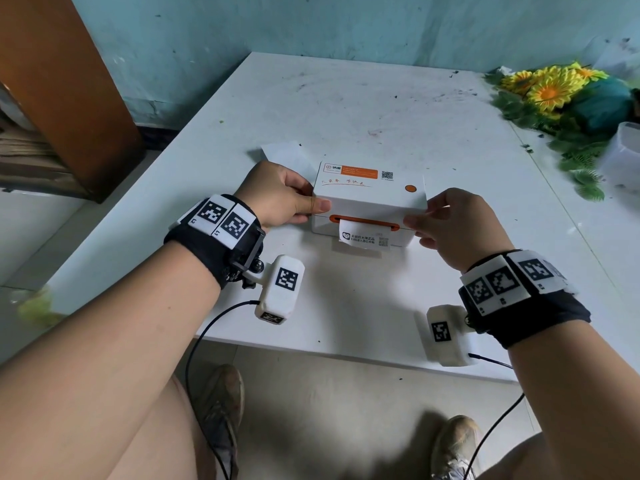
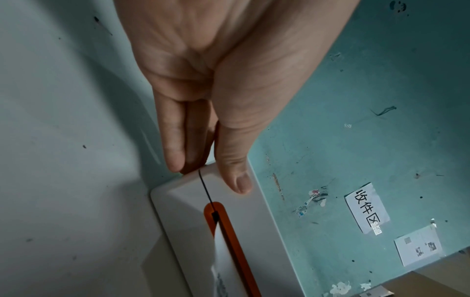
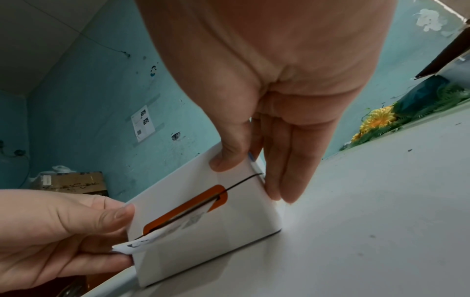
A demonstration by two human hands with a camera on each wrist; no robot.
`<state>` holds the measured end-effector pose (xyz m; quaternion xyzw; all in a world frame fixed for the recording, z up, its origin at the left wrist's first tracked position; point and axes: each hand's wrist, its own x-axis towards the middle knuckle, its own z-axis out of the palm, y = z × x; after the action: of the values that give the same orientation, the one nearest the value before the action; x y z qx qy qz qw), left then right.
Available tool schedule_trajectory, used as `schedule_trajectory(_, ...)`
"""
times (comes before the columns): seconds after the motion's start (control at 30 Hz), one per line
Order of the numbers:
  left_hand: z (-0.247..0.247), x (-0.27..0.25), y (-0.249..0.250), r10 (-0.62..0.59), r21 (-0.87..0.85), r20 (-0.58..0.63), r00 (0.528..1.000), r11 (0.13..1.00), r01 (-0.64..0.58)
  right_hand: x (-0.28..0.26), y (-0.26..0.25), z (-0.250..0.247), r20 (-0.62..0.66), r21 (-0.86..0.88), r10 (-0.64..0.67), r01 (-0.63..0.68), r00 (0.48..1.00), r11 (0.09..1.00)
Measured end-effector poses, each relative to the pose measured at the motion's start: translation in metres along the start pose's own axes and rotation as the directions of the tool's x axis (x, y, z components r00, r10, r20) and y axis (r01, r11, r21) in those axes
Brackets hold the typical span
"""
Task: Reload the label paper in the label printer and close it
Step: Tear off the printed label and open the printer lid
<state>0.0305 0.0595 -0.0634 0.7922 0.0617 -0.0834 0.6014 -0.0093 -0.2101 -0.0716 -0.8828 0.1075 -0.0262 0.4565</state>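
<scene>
A white label printer (image 1: pixel 367 199) with an orange slot (image 1: pixel 363 221) and an orange button (image 1: pixel 410 188) sits on the white table (image 1: pixel 346 98), lid down. A printed strip of label paper (image 1: pixel 363 237) hangs out of the slot. My left hand (image 1: pixel 308 199) grips the printer's left end, thumb on the front corner and fingers down the side. My right hand (image 1: pixel 420 214) grips the right end the same way. The left wrist view shows the left hand (image 2: pixel 203 172) on the printer (image 2: pixel 178 221) corner beside the paper (image 2: pixel 221 257). The right wrist view shows the right hand (image 3: pixel 251 176) on the printer (image 3: pixel 229 231).
A loose white sheet (image 1: pixel 287 154) lies just behind the printer's left corner. Artificial sunflowers (image 1: pixel 554 88) and a translucent tub (image 1: pixel 623 157) fill the table's right end. A brown cabinet (image 1: pixel 69 81) stands at left. The table's front edge (image 1: pixel 346 355) runs below my wrists.
</scene>
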Motion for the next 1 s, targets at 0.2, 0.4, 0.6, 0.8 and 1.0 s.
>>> schedule_trajectory(0.2, -0.004, -0.004, 0.006, -0.025, -0.093, 0.029, 0.999, 0.995, 0.028, 0.0, -0.009, -0.004, 0.067, 0.17, 0.075, -0.085, 0.995, 0.982)
schedule_trajectory(0.4, -0.006, -0.005, 0.006, -0.035, -0.11, 0.034, 0.999, 0.993, 0.038, -0.002, -0.013, -0.006, 0.103, 0.204, 0.102, -0.122, 0.989, 0.971)
schedule_trajectory(0.6, -0.009, -0.003, 0.008, -0.05, -0.156, 0.032, 0.998, 0.986, 0.055, -0.001, -0.014, -0.005, 0.029, 0.21, 0.047, -0.052, 0.998, 0.976)
schedule_trajectory(0.8, -0.009, 0.0, 0.013, -0.058, -0.201, 0.041, 0.997, 0.977, 0.066, 0.002, -0.014, -0.006, 0.029, 0.267, 0.039, -0.045, 0.999, 0.963)
schedule_trajectory(1.0, -0.009, -0.002, 0.015, -0.068, -0.182, 0.072, 0.995, 0.98, 0.08, 0.002, -0.014, -0.008, 0.047, 0.269, 0.052, -0.063, 0.998, 0.961)
